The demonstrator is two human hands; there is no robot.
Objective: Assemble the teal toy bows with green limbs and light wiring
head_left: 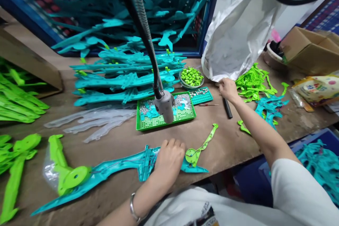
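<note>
My left hand (pixel 171 157) is closed over a long teal plastic bow-shaped piece (pixel 116 160) lying on the bench, its fingers curled across the ribbed middle. A lime green arm with a round disc (pixel 75 179) is joined to its left part. At its right end sits a smaller green lever (pixel 194 155). My right hand (pixel 228 89) reaches out to the lower edge of a white bag (pixel 233 39), fingers pinched together. What they hold is hidden. Just below that hand lies a tool with a black handle (pixel 227 108), its far end covered by the hand.
A green tray (pixel 139 123) of screws and teal bits stands mid-bench, under a hanging screwdriver (pixel 164 107). Behind are a bowl of green pieces (pixel 191 77), stacked teal parts (pixel 127 79) and a blue crate (pixel 203 24). Green parts (pixel 18 95) lie left; a cardboard box (pixel 309 51) stands right.
</note>
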